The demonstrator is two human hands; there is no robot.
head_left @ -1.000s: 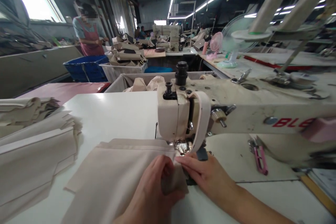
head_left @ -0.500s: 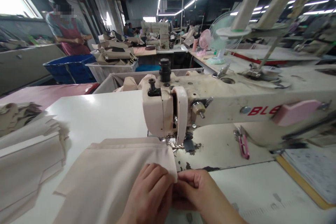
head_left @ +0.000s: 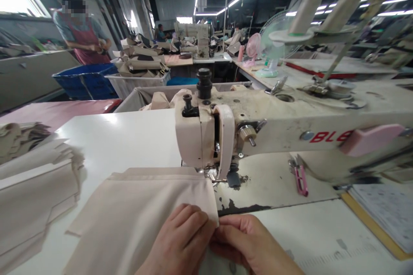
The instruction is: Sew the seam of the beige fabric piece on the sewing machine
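Observation:
A beige fabric panel (head_left: 138, 206) lies on the white sewing table, its far right corner at the needle area of the sewing machine (head_left: 206, 142). My left hand (head_left: 183, 236) rests on the panel near its right edge, fingers curled and closed on the cloth there. Close beside it, my right hand (head_left: 241, 238) pinches that same edge between thumb and forefinger. The two hands' fingertips nearly meet, and the left hand hides part of the edge. The panel's near end runs out of view.
Stacked beige pieces (head_left: 35, 206) lie at the left. Pink-handled thread snips (head_left: 300, 178) and a clipboard with paper (head_left: 383, 210) are on the right. Thread cones (head_left: 309, 6) stand above the machine. Behind it are a fabric-filled bin (head_left: 135, 99), a blue bin (head_left: 85, 81) and a co-worker (head_left: 82, 30).
Both hands have shifted very slightly down in the picture, still at the panel's right edge. The panel looks almost unmoved at the machine. The camera view has moved a little.

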